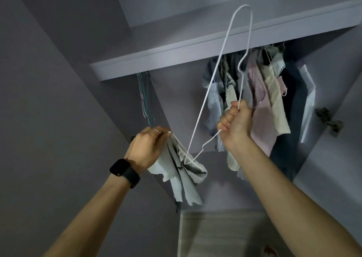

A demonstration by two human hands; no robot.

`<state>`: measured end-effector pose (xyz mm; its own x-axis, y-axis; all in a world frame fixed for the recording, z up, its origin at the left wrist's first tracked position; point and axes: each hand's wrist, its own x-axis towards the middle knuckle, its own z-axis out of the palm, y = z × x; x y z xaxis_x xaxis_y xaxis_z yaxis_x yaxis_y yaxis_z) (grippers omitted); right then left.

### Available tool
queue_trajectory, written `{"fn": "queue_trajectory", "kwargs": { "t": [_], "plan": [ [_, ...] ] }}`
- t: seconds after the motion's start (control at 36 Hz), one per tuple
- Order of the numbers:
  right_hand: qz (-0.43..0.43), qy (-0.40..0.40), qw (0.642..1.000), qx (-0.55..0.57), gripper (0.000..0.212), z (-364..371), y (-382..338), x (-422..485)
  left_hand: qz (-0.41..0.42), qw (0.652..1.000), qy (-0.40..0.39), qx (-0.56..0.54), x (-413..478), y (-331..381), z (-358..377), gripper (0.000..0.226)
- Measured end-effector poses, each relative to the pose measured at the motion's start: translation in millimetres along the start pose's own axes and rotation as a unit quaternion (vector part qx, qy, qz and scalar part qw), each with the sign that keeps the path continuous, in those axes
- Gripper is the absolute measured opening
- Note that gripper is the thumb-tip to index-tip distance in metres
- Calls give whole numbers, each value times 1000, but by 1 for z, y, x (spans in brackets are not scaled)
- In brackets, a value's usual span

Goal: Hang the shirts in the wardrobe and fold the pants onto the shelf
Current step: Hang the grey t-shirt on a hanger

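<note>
Shirt (182, 170) only partly on hanger (240, 92)

The lower corner of the white wire hanger sits inside the bunched pale shirt, just below and to the right of the left hand (147, 147). I think this corner can slip out again, because the cloth is crumpled around it and not spread, and the wire is thin and smooth. The wire can also catch in a fold or go into the wrong opening, so that the shirt hangs crooked. The hanger's far end points up above the right hand (235, 123), so a careless swing may hit the clothes (262, 100) already hanging behind this hand.

Both arms reach forward and up. The right hand makes a closed fist around the wire, knuckles to the left. The left hand, with a dark watch (124, 171) on its wrist, pinches the upper edge of the shirt, and the rest hangs below it.
</note>
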<state>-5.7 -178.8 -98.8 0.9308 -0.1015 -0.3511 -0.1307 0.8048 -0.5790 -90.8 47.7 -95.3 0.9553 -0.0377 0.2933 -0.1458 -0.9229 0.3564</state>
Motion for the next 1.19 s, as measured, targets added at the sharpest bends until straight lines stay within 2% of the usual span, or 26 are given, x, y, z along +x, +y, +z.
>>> {"fn": "queue_trajectory", "kwargs": {
  "t": [0.14, 0.25, 0.42, 0.64, 0.75, 0.83, 0.89, 0.94, 1.0, 1.03, 1.14, 1.19],
  "plan": [
    [-74, 6, 997, 18, 27, 25, 10, -7, 12, 1000, 27, -11, 4, 7, -22, 23],
    [-120, 3, 992, -31, 37, 26, 25, -4, 27, 997, 67, -40, 11, 17, -35, 20],
    [-71, -18, 990, -119, 33, 4, 52, 7, 28, 990, 104, -94, 24, 28, -46, 18],
    [-22, -72, 963, -258, 33, -32, 71, 29, 17, 984, 113, -136, 21, 27, -49, 14],
    [-53, -74, 925, -368, 37, -55, 70, 35, 0, 977, 169, -129, 20, 18, -59, 13],
    [-135, -69, 865, -478, 36, -66, 56, 32, -12, 978, 188, -93, 17, 6, -62, 14],
    [-177, -63, 817, -545, 43, -69, 43, 36, -29, 980, 188, -58, 13, -4, -59, 20],
    [-210, -60, 776, -592, 52, -67, 29, 43, -50, 980, 189, -37, 11, -13, -53, 20],
    [-237, -59, 745, -621, 51, -60, 16, 46, -70, 979, 190, -33, 9, -19, -47, 16],
    [-247, -61, 737, -626, 50, -56, 10, 46, -80, 977, 193, -40, 8, -21, -45, 14],
    [-270, -54, 751, -601, 49, -54, -13, 49, -102, 965, 224, -85, 6, -28, -41, 12],
    [-286, -58, 726, -623, 48, -58, -19, 47, -98, 968, 215, -83, 7, -27, -40, 12]
  ]
}}
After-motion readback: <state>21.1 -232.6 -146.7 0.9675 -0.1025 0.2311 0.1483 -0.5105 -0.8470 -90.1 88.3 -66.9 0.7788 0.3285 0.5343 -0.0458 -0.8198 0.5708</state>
